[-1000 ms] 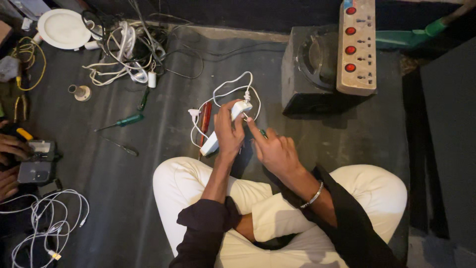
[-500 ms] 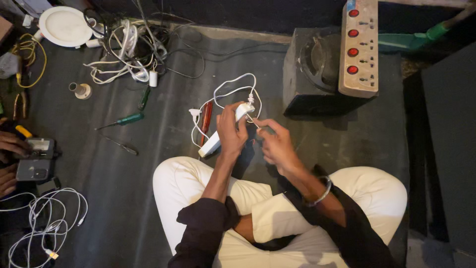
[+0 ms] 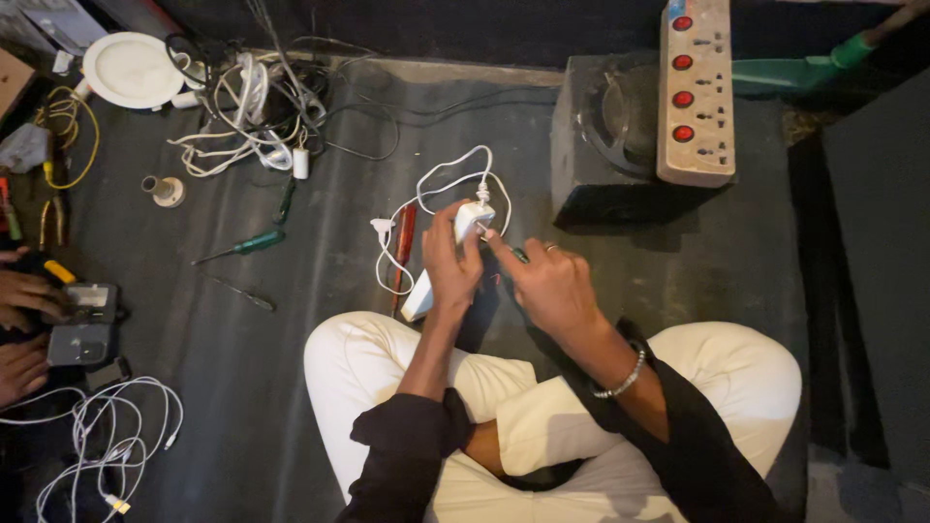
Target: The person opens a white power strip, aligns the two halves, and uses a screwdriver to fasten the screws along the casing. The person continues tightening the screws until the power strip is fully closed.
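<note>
I sit cross-legged on a dark mat. My left hand [image 3: 450, 263] grips a long white plug-in device [image 3: 472, 217] and holds it upright over the floor. A white cord [image 3: 441, 180] loops out from its top end. My right hand [image 3: 547, 286] pinches a thin tool with a dark green handle [image 3: 519, 255], and its tip touches the device's upper end. A red-handled tool [image 3: 402, 250] lies on the mat just left of my left hand.
A beige power strip with red switches [image 3: 696, 92] rests on a black speaker box [image 3: 591, 165]. A green screwdriver [image 3: 247, 243], tangled cables [image 3: 252, 116], and a round white lamp [image 3: 128, 68] lie far left. Another person's hands [image 3: 24, 291] hold small devices at the left edge.
My right hand closed from a pointing finger into a pinch and brought the thin tool up against the device's top end. My left hand stayed in place.
</note>
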